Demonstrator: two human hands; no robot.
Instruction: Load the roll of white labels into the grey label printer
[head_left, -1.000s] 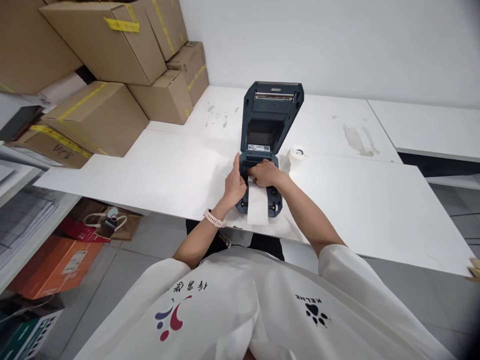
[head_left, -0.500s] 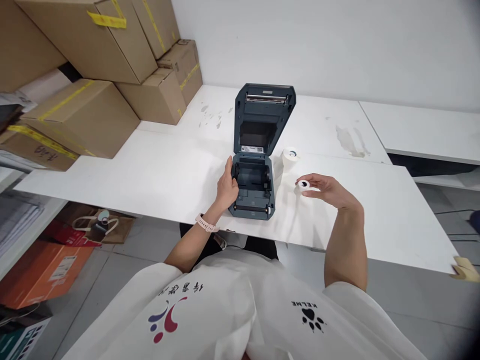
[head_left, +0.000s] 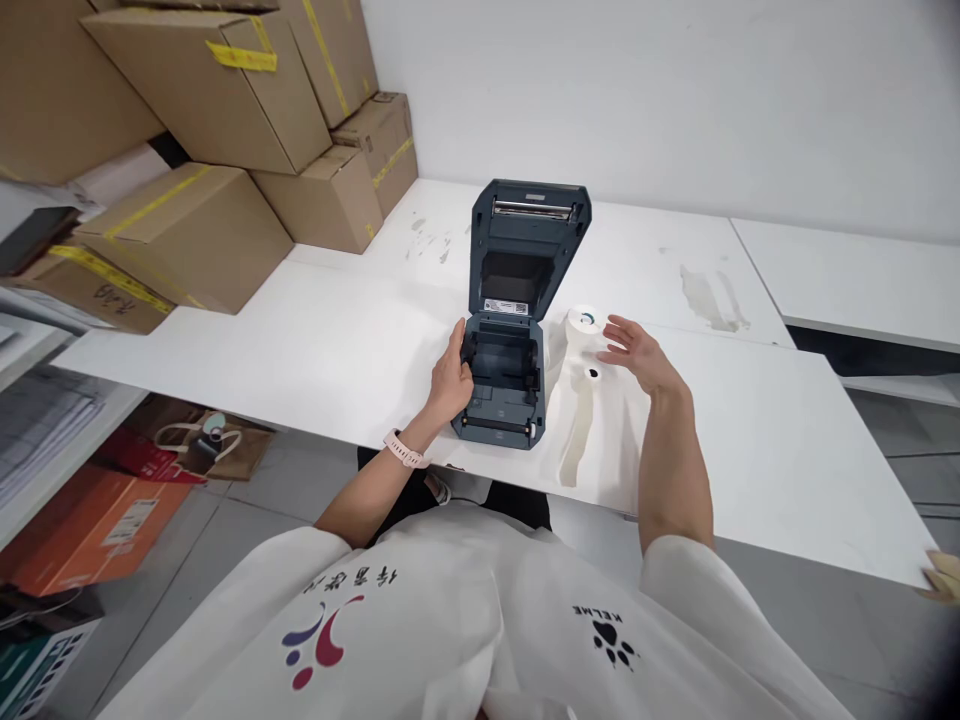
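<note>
The left hand (head_left: 450, 383) is clasping the side of a printer (head_left: 502, 350) standing lid-up on the tabletop (head_left: 360, 350). The right hand (head_left: 637, 355) is hovering, splayed and empty, beside a large roll (head_left: 577, 336); a small roll (head_left: 588, 379) is trailing its paper strip (head_left: 577, 440) frontward.

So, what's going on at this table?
Someone's left hand is against the side of a dark printer, whose lid is raised. The right hand, holding nothing, is open beside a larger white roll; whether they touch is unclear. A smaller roll rests on the table, its loose strip trailing toward the front edge.
</note>
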